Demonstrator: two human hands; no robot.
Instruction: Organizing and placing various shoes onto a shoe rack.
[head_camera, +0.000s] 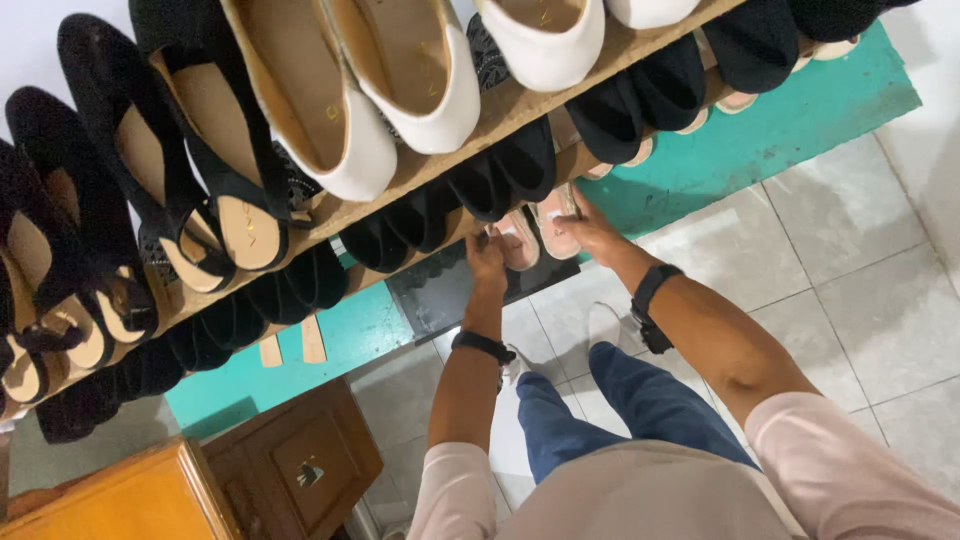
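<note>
L hand (487, 255): fingers curled on heel end of the left pink shoe (518, 240), gripping it at the shelf edge; black band on wrist.
R hand (590, 232): fingers spread over the right pink shoe (554, 222), holding its outer side; dark watch on wrist.
Pink shoes: pair side by side, touching, on lower shelf (455, 230) btwn black flats (505, 165).
Axis: long axis runs front-to-back across the shelf; heels toward the person, toes point in under the upper shelf, w/ insoles up.
Upper shelf: white shoes (400, 90) & black slingbacks (215, 190), heels out.
Floor (850, 300): pale tiles, teal strip along the rack base.
Near: wooden cabinet (300, 460) lower left.
</note>
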